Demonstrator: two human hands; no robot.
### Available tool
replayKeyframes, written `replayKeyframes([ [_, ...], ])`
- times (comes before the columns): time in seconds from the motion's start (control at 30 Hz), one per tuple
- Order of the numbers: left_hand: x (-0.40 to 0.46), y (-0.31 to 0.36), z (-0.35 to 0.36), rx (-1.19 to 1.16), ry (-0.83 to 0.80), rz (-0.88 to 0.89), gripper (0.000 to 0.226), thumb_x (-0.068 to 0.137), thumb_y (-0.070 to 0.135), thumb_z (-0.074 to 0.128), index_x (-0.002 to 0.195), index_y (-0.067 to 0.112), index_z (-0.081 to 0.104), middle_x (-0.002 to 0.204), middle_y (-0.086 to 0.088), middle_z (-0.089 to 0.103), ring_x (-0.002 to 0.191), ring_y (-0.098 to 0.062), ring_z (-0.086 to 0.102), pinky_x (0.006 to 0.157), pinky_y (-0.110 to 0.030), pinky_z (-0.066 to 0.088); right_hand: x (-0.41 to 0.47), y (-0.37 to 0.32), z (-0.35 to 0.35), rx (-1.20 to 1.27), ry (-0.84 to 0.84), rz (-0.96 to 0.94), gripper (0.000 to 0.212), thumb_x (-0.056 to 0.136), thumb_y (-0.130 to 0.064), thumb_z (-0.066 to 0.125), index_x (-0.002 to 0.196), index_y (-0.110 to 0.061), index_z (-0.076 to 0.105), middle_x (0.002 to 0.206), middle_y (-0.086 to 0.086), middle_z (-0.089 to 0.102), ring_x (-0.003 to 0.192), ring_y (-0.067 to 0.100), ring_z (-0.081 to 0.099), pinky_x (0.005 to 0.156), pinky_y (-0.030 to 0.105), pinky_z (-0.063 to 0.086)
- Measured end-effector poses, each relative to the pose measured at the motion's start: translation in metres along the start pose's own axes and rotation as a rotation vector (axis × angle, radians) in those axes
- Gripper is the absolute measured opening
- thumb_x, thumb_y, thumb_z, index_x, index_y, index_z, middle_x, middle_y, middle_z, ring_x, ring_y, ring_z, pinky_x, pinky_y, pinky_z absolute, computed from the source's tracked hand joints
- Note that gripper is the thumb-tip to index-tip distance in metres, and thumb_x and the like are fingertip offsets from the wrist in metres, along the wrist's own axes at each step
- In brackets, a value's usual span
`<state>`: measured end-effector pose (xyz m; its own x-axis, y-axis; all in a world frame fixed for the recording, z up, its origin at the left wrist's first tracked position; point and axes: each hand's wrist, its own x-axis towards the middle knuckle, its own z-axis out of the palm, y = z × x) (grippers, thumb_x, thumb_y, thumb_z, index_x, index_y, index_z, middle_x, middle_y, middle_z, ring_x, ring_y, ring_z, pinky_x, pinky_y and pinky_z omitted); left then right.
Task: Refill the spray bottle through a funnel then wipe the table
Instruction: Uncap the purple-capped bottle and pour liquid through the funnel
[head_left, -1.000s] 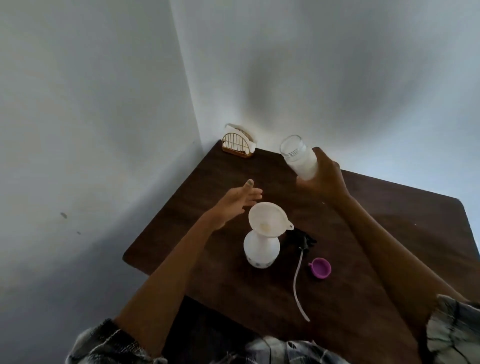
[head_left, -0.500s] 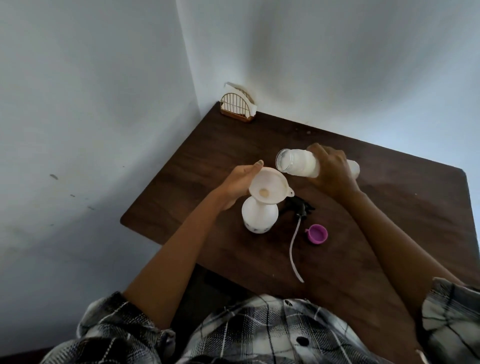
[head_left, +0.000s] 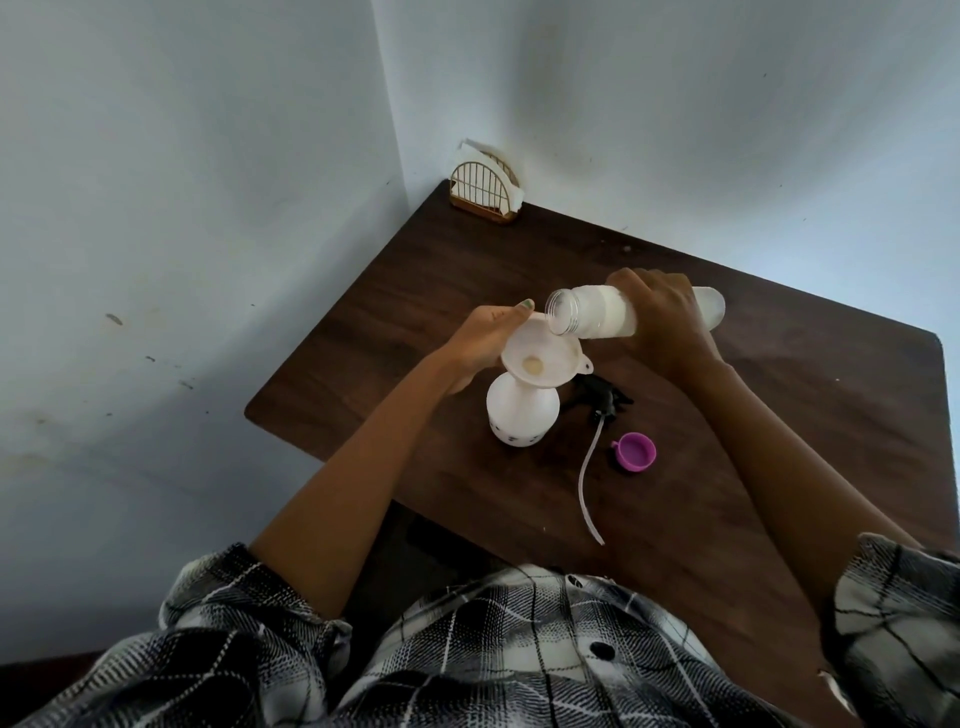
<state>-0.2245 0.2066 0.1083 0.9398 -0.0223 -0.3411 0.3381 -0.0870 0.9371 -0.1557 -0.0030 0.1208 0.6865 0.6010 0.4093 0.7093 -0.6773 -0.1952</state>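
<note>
- The right hand is wrapped round the middle of a clear refill bottle, which lies almost on its side with whitish liquid inside; its open mouth sits over the far rim of the funnel.
- The left hand curls against the left side of the funnel, thumb lying along the rim, fingers hidden behind it.
- The white funnel stands upright in the neck of the white spray bottle, a round-bellied bottle with small dark dots near its base. A pale patch of liquid shows at the funnel's throat; how full the bottle is cannot be told.
- The spray bottle stands near the bench's left edge, with a strip of bare wood between it and that edge.
- Just to the right of it lies the black trigger sprayer head, its pale dip tube trailing toward the person.
- A purple cap lies open side up just beside the tube, apart from the sprayer head.
- Bare dark wood spreads to the right and near side of the cap.
- In the far corner, against the walls, a wire napkin holder holds white napkins, well apart from the hands.
</note>
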Motion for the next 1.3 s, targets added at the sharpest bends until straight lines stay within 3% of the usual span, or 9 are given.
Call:
replayKeyframes([
  [0.1, 0.0008, 0.0001, 0.0006, 0.005, 0.004, 0.004, 0.029, 0.098, 0.038, 0.043, 0.093, 0.019, 0.064, 0.089, -0.003, 0.062, 0.080, -0.015, 0.058, 0.069, -0.027, 0.048, -0.0002, 0.0008, -0.0007, -0.030, 0.003, -0.022, 0.054, 0.068, -0.048, 0.054, 0.098, -0.004, 0.060, 0.089, 0.013, 0.067, 0.079, 0.033, 0.063, 0.076, 0.044, 0.044],
  [0.23, 0.0010, 0.0002, 0.0009, 0.011, 0.001, 0.001, 0.029, 0.097, 0.039, 0.043, 0.092, 0.020, 0.064, 0.088, -0.003, 0.062, 0.080, -0.014, 0.058, 0.069, -0.028, 0.048, -0.0008, 0.0034, -0.0002, -0.072, -0.002, -0.040, 0.046, 0.065, -0.027, 0.077, 0.100, -0.004, 0.060, 0.090, 0.015, 0.066, 0.081, 0.034, 0.062, 0.079, 0.046, 0.043],
  [0.4, 0.0012, 0.0003, 0.0014, 0.009, 0.013, -0.003, 0.030, 0.097, 0.040, 0.044, 0.092, 0.019, 0.065, 0.091, -0.006, 0.062, 0.084, -0.017, 0.058, 0.072, -0.030, 0.047, -0.0003, 0.0048, -0.0028, -0.064, 0.012, -0.042, 0.048, 0.066, -0.038, 0.061, 0.099, -0.004, 0.060, 0.089, 0.014, 0.066, 0.080, 0.033, 0.062, 0.079, 0.046, 0.043],
  [0.53, 0.0011, 0.0001, 0.0007, 0.017, 0.012, -0.009, 0.030, 0.096, 0.041, 0.044, 0.096, 0.019, 0.064, 0.092, -0.004, 0.062, 0.084, -0.016, 0.059, 0.073, -0.030, 0.049, -0.0013, 0.0061, -0.0004, -0.099, 0.006, -0.055, 0.046, 0.063, -0.021, 0.080, 0.100, -0.004, 0.060, 0.090, 0.015, 0.066, 0.080, 0.035, 0.062, 0.079, 0.046, 0.043],
  [0.67, 0.0010, 0.0001, 0.0008, 0.027, 0.018, -0.005, 0.033, 0.097, 0.041, 0.043, 0.101, 0.015, 0.064, 0.093, -0.005, 0.061, 0.084, -0.016, 0.059, 0.071, -0.028, 0.048, -0.0010, 0.0042, -0.0007, -0.113, 0.007, -0.055, 0.046, 0.061, -0.017, 0.082, 0.099, -0.003, 0.060, 0.089, 0.017, 0.066, 0.080, 0.036, 0.062, 0.079, 0.049, 0.044],
  [0.87, -0.0001, 0.0015, 0.0022, 0.018, 0.026, -0.010, 0.029, 0.097, 0.040, 0.042, 0.088, 0.023, 0.063, 0.087, -0.001, 0.061, 0.078, -0.012, 0.058, 0.068, -0.025, 0.048, -0.0009, 0.0035, -0.0029, -0.108, 0.011, -0.065, 0.047, 0.065, -0.037, 0.057, 0.098, -0.004, 0.061, 0.087, 0.015, 0.066, 0.078, 0.035, 0.062, 0.077, 0.048, 0.044],
  [1.03, -0.0002, 0.0016, 0.0017, 0.020, 0.019, -0.008, 0.028, 0.097, 0.040, 0.042, 0.088, 0.024, 0.063, 0.087, 0.000, 0.061, 0.078, -0.012, 0.058, 0.069, -0.025, 0.049, 0.0001, 0.0062, 0.0005, -0.126, -0.008, -0.080, 0.047, 0.062, -0.020, 0.081, 0.100, -0.004, 0.060, 0.090, 0.015, 0.066, 0.081, 0.036, 0.062, 0.078, 0.049, 0.044],
  [1.3, 0.0001, 0.0001, 0.0015, 0.030, 0.012, -0.007, 0.028, 0.097, 0.041, 0.042, 0.087, 0.024, 0.062, 0.090, -0.002, 0.060, 0.084, -0.016, 0.056, 0.076, -0.032, 0.045, -0.0002, 0.0048, -0.0001, -0.136, -0.004, -0.085, 0.047, 0.059, -0.016, 0.082, 0.099, -0.004, 0.060, 0.089, 0.015, 0.065, 0.080, 0.036, 0.061, 0.079, 0.047, 0.044],
])
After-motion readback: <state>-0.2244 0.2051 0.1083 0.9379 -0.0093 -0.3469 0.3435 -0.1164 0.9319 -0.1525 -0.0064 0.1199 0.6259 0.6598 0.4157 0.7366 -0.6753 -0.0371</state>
